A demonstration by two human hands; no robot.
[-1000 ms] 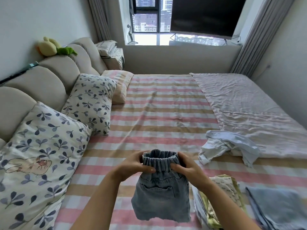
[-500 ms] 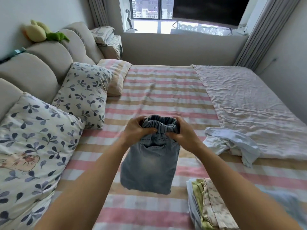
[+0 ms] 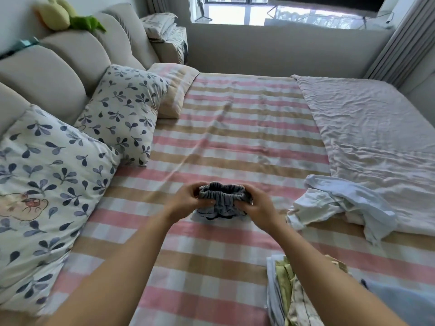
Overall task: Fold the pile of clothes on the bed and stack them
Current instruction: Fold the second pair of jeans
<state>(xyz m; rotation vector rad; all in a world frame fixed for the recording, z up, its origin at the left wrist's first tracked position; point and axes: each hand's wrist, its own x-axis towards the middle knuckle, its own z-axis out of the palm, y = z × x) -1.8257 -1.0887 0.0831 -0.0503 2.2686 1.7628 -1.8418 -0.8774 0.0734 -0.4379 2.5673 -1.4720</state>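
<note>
Near the middle of the pink-and-tan striped bed [image 3: 235,137], small blue-grey denim shorts [image 3: 209,211] sit bunched, their elastic waistband [image 3: 223,196] running left to right. The left hand [image 3: 186,201] and right hand [image 3: 257,209] each pinch one end, equally near; the legs crumple underneath.

No legible text, labels, brands, numbers or signs anywhere in view; bedding and clothes show only patterns and a cartoon print.
</note>
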